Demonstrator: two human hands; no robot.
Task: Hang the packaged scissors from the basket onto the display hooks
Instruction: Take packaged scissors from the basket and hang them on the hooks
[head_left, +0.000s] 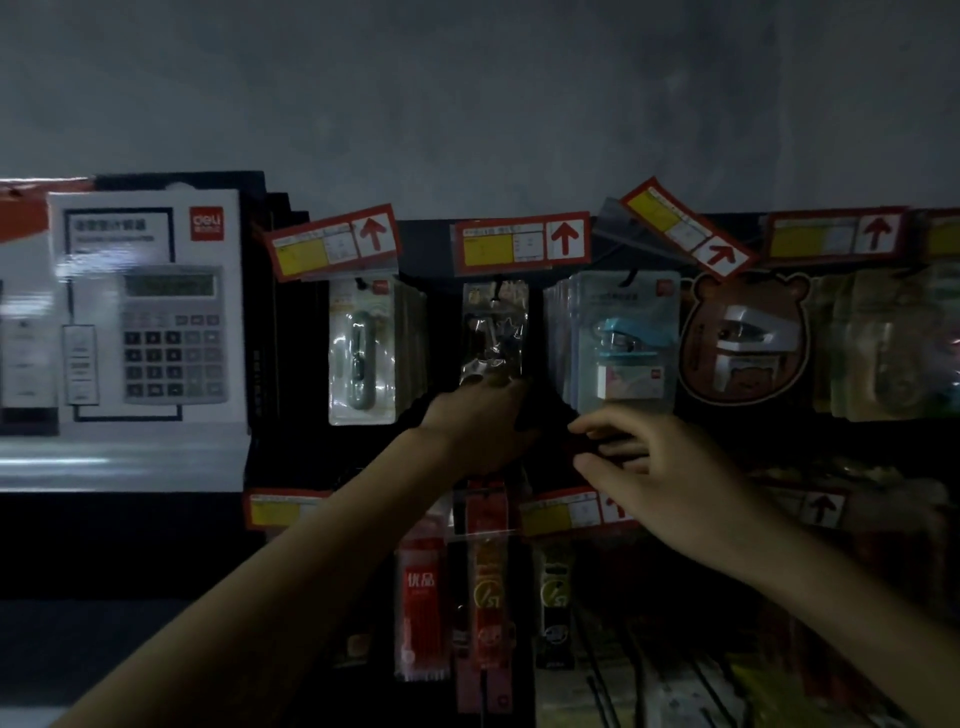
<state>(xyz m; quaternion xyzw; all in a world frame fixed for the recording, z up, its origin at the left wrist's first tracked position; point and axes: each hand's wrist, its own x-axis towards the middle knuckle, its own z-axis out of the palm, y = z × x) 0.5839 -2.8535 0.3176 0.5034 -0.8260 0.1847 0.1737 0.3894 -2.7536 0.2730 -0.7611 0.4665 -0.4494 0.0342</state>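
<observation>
A packaged pair of scissors (494, 332) in a clear, shiny wrapper hangs at the middle display hook (500, 289), under a red and yellow price tag (522, 243). My left hand (480, 428) reaches up and grips the bottom edge of that package. My right hand (660, 478) hovers just to the right and lower, fingers spread and pointing left, holding nothing that I can make out. The basket is out of view. The scene is dim.
A boxed calculator (148, 312) stands on a shelf at left. Green scissors packs (363, 348), a blue stapler pack (623, 340) and a bear-shaped pack (745, 338) hang on neighbouring hooks. Pen refill packs (423, 592) hang on the row below.
</observation>
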